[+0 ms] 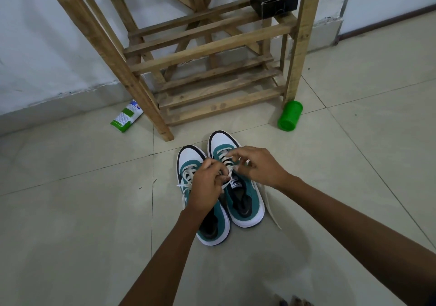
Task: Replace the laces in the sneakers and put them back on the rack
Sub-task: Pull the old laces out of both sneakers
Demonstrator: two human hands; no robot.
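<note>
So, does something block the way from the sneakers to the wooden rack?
Nothing visible does. The sneakers stand on bare floor just before the rack, whose lower slats are free. The green cup lies off to the side.

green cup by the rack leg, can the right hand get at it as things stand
Probably not at once. The right hand is busy pinching the white lace over the right sneaker. The green cup lies on bare floor with nothing between, so the path looks free once that lace is let go.

Dim, soft light; wide-angle bending edges; corners perhaps slightly blurred.
</note>
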